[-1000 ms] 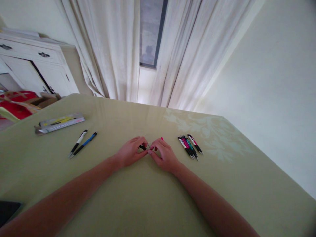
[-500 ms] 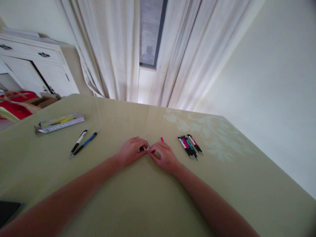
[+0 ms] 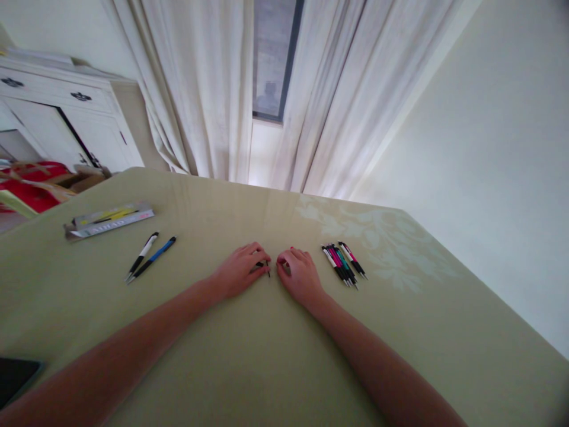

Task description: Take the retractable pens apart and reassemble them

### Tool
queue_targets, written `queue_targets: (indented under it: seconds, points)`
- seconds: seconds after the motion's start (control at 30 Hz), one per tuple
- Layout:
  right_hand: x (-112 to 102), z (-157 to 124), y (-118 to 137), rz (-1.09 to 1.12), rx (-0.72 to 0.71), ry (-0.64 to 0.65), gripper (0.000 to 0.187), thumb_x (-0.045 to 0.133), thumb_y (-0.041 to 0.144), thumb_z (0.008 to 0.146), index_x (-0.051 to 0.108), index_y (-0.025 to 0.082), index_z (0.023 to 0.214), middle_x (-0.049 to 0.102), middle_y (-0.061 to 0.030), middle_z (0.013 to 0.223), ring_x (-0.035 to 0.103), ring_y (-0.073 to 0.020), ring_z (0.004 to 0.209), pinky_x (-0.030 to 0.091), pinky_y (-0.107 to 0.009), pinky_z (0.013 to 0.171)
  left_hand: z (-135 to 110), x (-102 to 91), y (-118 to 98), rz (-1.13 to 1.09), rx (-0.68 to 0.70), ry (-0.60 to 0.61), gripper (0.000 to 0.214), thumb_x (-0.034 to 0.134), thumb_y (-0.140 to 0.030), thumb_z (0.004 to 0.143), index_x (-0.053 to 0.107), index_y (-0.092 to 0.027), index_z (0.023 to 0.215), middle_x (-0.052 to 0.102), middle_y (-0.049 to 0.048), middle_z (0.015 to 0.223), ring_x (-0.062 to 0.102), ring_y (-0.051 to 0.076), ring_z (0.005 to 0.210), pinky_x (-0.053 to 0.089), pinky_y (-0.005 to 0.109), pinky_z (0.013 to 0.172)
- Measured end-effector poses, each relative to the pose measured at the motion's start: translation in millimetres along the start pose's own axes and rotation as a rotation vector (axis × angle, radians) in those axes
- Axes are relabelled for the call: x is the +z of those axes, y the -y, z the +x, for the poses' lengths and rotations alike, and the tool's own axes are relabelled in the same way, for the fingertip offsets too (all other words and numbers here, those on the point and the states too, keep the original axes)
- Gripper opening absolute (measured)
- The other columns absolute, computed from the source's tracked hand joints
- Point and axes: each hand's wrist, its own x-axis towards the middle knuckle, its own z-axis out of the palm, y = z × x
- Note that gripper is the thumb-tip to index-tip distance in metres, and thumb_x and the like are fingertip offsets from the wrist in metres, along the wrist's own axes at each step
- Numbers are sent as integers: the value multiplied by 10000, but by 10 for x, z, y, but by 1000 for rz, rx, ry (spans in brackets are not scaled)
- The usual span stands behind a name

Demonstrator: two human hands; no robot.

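My left hand (image 3: 240, 270) rests low over the middle of the table, its fingers closed around a thin dark pen part (image 3: 268, 268) whose end sticks out past the fingertips. A short gap to the right, my right hand (image 3: 300, 276) has thumb and forefinger curled together in a pinch; what lies in it, if anything, is too small to make out. Just behind the right knuckles shows the tip of a pink pen piece (image 3: 291, 248), mostly hidden by that hand.
Several pens (image 3: 338, 265) lie side by side to the right, with a pink-and-white pen (image 3: 352, 260) beside them. On the left are a white pen (image 3: 142, 255), a blue pen (image 3: 153, 259) and an opened box (image 3: 111, 220). A dark flat object (image 3: 18, 379) sits at the near left edge.
My hands, which were touching at the fingertips, have come apart. The right hand has shifted slightly right and now covers most of the pink piece. The thin part stays with the left hand.
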Motion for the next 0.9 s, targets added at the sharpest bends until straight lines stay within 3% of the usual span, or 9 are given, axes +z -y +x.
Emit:
queue_targets:
  seconds: [0.5,0.9]
  points:
    - [-11,3,14,-7,21,-1,52,670,220,890,651,209,937,704,-56,941,613,-234,924,398,-359,865,1,9,18,-1,-32,-87,260,548,-346,988,630,-193,1182,618,94,1120,585,248,1064,471,439,986]
    - [10,19,2,110,8,2,45,643,181,919,654,210,951,709,-27,873,626,-199,850,412,-331,860,11,0,17,18,-5,-42,231,545,-323,992,656,-212,1160,631,81,1128,597,250,1079,472,429,979]
